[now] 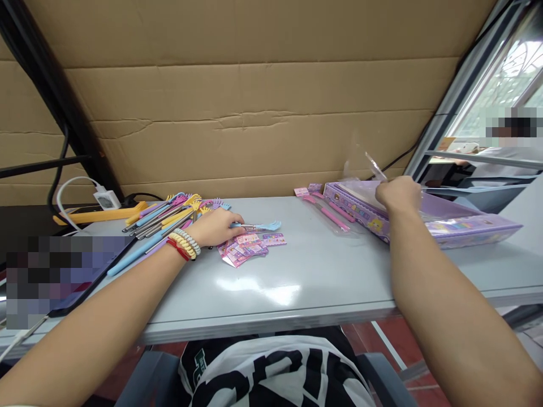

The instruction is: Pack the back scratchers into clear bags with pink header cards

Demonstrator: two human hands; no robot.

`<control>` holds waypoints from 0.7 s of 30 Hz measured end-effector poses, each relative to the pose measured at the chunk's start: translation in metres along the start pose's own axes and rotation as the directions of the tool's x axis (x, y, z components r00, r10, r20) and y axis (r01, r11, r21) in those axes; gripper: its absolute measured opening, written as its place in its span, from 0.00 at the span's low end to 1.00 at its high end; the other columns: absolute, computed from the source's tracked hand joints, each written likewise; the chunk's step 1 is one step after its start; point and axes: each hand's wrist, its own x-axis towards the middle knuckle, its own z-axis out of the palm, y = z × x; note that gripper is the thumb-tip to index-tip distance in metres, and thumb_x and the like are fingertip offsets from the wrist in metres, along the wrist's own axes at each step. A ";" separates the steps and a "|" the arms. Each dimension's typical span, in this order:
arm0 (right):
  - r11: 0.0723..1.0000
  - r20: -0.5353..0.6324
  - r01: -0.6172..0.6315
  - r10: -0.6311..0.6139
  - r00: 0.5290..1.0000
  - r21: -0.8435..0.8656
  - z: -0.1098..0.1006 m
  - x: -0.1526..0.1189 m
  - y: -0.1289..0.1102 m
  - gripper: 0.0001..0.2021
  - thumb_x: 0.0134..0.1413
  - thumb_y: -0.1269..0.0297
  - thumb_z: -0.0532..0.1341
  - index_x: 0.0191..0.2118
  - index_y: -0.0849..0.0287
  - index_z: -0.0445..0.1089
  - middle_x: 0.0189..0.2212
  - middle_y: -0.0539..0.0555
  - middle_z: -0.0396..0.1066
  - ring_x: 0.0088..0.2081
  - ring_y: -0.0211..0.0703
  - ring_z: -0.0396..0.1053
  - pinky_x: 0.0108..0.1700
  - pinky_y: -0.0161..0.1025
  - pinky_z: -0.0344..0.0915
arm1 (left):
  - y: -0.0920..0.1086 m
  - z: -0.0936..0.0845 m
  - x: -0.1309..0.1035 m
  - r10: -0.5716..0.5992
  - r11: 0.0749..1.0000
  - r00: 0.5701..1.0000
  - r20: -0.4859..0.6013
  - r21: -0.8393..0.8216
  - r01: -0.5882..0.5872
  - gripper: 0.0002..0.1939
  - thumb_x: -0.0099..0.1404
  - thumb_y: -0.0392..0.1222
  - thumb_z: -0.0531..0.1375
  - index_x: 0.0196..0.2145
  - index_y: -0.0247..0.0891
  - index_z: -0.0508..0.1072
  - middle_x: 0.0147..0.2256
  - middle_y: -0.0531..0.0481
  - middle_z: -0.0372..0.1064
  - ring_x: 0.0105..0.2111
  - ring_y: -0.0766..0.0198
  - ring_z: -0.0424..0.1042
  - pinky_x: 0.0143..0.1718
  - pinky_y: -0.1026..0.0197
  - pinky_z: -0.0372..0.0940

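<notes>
My left hand (216,227) is closed on a light blue back scratcher (269,226), whose claw-shaped head points right over the cards. Beneath it lies a loose pile of small pink and purple printed cards (250,249). Beside my left wrist is a heap of back scratchers (169,217) in blue, yellow, pink and purple with metal rods. My right hand (399,195) is closed around a clear plastic bag (375,167), lifted above an open purple box (356,206). Its fingertips are turned away from view. Two pink back scratchers (333,217) in clear sleeves lie left of the box.
A cardboard wall (263,124) closes off the back of the grey table (322,277). At left are a white charger (107,198), a yellow tool (97,215) and a partly blurred device. Blue trays (487,195) and another person (509,152) are at far right.
</notes>
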 end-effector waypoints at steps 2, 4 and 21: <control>0.994 -0.135 0.087 -0.078 0.988 0.065 -0.006 -0.004 -0.007 0.19 0.59 0.66 0.48 0.47 0.66 0.73 0.45 0.72 0.71 0.48 0.57 0.68 0.42 0.44 0.59 | 0.001 0.000 0.000 -0.010 1.000 1.000 0.004 0.005 0.010 0.19 0.64 0.52 0.51 0.40 0.42 0.77 0.31 0.48 0.76 0.32 0.59 0.73 0.34 0.61 0.62; 0.954 -0.289 0.269 -0.222 0.931 0.134 -0.011 -0.013 -0.020 0.19 0.60 0.67 0.47 0.46 0.63 0.73 0.44 0.66 0.73 0.47 0.51 0.68 0.44 0.40 0.58 | 0.001 0.000 0.001 -0.021 1.000 1.000 0.002 0.016 0.021 0.19 0.65 0.52 0.50 0.41 0.42 0.77 0.32 0.47 0.77 0.33 0.59 0.73 0.34 0.61 0.62; 0.533 0.537 -0.110 -0.777 0.328 0.839 0.039 -0.129 -0.111 0.17 0.47 0.50 0.64 0.27 0.59 0.62 0.12 0.44 0.59 0.13 0.29 0.50 0.16 0.32 0.44 | 0.000 0.006 0.001 0.273 0.961 0.951 -0.148 -0.006 -0.277 0.11 0.63 0.41 0.58 0.40 0.41 0.78 0.38 0.47 0.73 0.38 0.61 0.71 0.43 0.60 0.62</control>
